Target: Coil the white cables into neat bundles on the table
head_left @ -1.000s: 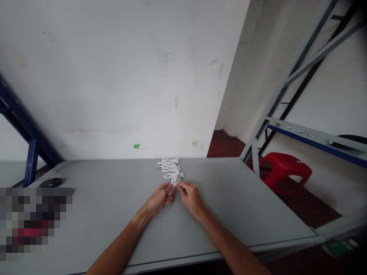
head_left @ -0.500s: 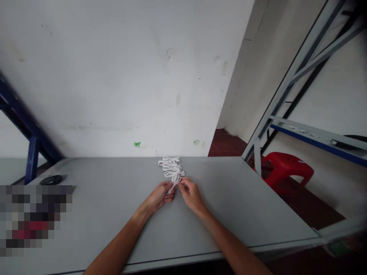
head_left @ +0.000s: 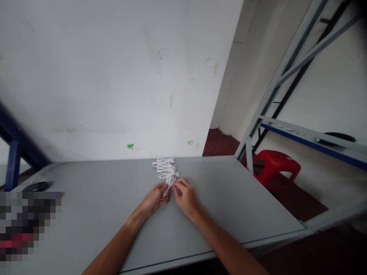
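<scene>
A looped bundle of white cord (head_left: 170,179) is held between my two hands over the grey table. My left hand (head_left: 156,198) is closed around the lower part of its loops. With thumb and fingertips pinched, my right hand (head_left: 185,193) grips the bundle's right side near its middle. Just beyond my fingers, several more folded white cord bundles (head_left: 164,165) lie in a stacked row toward the wall. The held bundle overlaps the nearest of them in view. Cord inside my left palm is hidden by the fingers.
The grey table (head_left: 94,214) meets a white wall (head_left: 114,76) at its back edge. A dark round object (head_left: 36,186) lies at the left, beside a blurred-out patch. Metal frames flank the table; a red plastic stool (head_left: 273,166) stands on the floor to the right.
The whole view has shifted slightly, so the scene sits further left. Both hands keep hold of the cord bundle; the right hand's fingers have moved a little along its side.
</scene>
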{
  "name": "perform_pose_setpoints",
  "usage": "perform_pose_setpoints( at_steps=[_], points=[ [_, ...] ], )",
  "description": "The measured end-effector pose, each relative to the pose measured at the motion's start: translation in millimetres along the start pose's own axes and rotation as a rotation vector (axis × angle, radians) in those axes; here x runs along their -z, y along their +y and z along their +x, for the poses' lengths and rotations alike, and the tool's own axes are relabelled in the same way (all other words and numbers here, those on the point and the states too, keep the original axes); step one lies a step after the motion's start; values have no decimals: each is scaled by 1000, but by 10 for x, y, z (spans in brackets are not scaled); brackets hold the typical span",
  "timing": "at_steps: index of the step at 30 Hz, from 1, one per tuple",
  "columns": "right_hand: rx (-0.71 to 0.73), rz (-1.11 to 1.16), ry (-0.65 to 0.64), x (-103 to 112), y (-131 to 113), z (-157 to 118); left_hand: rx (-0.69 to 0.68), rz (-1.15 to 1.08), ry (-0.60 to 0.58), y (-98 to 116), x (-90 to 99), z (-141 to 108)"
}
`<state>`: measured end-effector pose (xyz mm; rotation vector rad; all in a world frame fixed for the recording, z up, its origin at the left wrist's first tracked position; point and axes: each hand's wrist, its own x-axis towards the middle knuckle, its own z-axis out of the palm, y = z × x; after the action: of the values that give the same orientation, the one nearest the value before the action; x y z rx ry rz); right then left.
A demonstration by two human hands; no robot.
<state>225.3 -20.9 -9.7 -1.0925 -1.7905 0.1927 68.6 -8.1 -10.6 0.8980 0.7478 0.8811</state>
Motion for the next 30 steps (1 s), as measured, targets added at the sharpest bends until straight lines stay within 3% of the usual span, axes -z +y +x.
perform_pose_setpoints(
  at_steps=[5,16,25,30],
  points=[
    [41,-34,-54,23,26,-1,23,13,29,41,-25,-26],
    [125,-54,-45,46,30,-6,23,-15,15,85,-50,-52],
    [31,-120,-99,3,-54,-24,26,52,-10,56,-61,-53],
    [-162,147,-164,-10,-21,-12,-5,88,-25,18,-64,-36]
  ],
)
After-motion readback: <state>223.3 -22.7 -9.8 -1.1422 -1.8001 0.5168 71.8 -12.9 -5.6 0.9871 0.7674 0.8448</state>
